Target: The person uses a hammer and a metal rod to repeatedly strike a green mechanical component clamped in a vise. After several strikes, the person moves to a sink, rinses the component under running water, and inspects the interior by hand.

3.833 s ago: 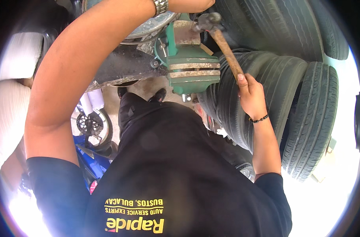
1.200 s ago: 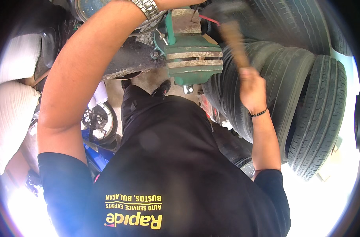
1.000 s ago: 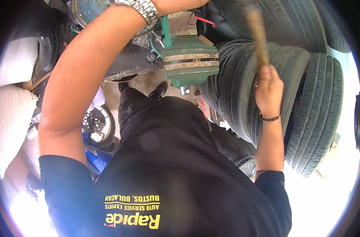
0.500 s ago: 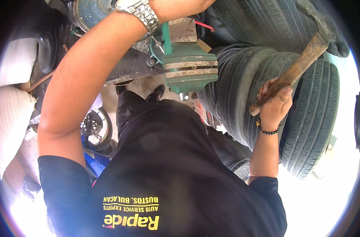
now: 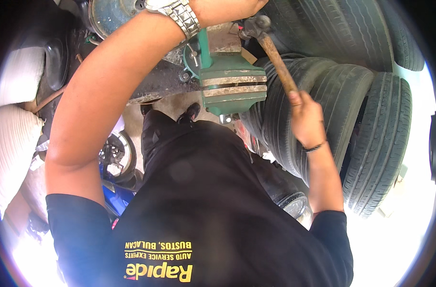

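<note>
The right hand (image 5: pixel 306 119) is clenched round the worn wooden handle of a hammer (image 5: pixel 275 57), whose steel head sits at the piece clamped atop the green bench vise (image 5: pixel 232 86). The left hand (image 5: pixel 227 8) presses there, its grip cut off by the frame edge. Short, square blows kept clear of those fingers would serve best; ribbed rubber tyres (image 5: pixel 352 119) are stacked just beside.
</note>
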### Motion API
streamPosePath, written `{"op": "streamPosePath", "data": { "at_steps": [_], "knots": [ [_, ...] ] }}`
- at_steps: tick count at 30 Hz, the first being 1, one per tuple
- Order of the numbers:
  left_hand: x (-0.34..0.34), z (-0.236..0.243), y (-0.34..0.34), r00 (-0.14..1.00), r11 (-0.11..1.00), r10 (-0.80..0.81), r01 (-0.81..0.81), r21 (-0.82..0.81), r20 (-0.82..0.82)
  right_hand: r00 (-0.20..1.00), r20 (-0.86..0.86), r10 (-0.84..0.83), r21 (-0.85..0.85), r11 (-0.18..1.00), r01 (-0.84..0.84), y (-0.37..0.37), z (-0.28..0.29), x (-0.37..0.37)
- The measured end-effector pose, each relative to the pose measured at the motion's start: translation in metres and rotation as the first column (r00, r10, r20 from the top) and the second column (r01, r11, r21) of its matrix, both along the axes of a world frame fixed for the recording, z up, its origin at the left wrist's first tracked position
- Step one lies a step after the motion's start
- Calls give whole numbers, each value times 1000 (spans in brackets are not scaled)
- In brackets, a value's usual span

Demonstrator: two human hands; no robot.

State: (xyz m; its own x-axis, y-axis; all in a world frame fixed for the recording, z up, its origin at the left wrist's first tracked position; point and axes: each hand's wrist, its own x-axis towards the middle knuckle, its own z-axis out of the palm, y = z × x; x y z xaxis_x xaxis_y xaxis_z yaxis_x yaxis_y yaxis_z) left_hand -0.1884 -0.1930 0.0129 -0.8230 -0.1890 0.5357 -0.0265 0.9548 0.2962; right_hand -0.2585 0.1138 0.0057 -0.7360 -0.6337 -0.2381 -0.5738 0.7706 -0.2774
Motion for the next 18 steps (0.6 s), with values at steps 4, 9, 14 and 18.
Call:
{"op": "streamPosePath", "data": {
  "at_steps": [4,9,14,18],
  "knots": [
    [-1,3,1,1000,1000,27,-27,8,5,970,43,-239,-459,858,232,3,22,1],
    [1,0,-1,998,997,62,-63,45,20,999,-19,-29,-278,960,22,-3,-1,12],
    [-2,-4,-2,999,998,45,-45,45,-2,974,-170,-152,-169,978,123,7,11,-4],
    [-4,-3,-3,999,998,48,-47,36,-22,982,133,-136,-805,564,187,5,13,2]
  ]
}}
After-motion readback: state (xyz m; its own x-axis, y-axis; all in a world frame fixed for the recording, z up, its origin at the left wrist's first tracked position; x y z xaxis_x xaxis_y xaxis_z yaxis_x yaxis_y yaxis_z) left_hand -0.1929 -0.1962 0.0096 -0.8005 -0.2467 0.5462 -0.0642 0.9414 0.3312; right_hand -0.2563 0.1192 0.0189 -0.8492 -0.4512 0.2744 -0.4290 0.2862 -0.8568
